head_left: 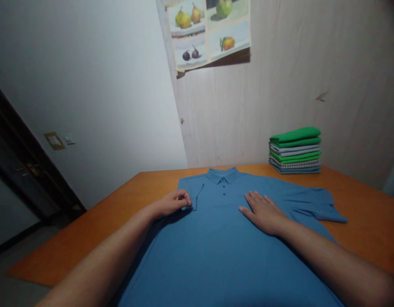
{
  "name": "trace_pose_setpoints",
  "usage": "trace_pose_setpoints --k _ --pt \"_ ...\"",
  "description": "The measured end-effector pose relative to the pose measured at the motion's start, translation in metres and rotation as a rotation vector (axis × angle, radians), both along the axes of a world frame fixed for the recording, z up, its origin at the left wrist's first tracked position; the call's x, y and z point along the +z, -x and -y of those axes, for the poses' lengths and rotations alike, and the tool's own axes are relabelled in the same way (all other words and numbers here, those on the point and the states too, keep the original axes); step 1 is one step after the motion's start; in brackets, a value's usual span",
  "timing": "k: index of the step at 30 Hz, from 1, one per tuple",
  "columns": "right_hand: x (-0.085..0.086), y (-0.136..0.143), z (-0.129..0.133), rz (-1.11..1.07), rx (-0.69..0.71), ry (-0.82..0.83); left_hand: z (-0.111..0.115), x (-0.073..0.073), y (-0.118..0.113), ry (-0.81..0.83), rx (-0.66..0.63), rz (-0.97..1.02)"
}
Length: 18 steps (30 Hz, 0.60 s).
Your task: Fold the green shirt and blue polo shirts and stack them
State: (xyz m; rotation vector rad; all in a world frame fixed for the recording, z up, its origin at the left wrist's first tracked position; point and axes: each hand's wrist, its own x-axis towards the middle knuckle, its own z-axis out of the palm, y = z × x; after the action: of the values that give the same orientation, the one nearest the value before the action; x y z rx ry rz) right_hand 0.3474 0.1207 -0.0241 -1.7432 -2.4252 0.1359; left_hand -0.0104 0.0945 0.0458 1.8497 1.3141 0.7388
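A blue polo shirt (222, 247) lies front side up on the table, its collar (223, 175) toward the wall and a few buttons showing below it. The sleeve on the left is folded inward over the chest, and my left hand (174, 202) pinches its hem. My right hand (264, 213) rests flat on the shirt's chest, fingers stretched out and holding nothing. On the right, the other sleeve (318, 204) spreads outward with some creases. The shirt's lower part runs out of view at the bottom.
A stack of folded clothes (295, 151), green, grey, checked and blue, stands at the back right of the orange-brown table (120, 213). Behind it rises a wall with a fruit poster (212, 34). A dark door (27, 170) is at the left.
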Motion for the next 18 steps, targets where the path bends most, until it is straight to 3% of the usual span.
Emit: trace_pose_setpoints --k 6,9,13,18 --pt "0.002 0.001 0.001 -0.010 -0.009 0.010 -0.027 -0.007 0.004 -0.187 0.335 -0.009" --pt "0.002 0.001 0.002 -0.026 -0.003 0.014 -0.047 -0.010 0.008 -0.252 0.438 -0.063" --pt "0.003 0.001 0.003 -0.033 0.001 0.022 -0.072 -0.015 -0.001 -0.285 0.458 -0.180" --pt "0.003 0.001 0.003 -0.027 0.003 0.025 -0.089 -0.025 -0.033 -0.258 0.403 -0.389"
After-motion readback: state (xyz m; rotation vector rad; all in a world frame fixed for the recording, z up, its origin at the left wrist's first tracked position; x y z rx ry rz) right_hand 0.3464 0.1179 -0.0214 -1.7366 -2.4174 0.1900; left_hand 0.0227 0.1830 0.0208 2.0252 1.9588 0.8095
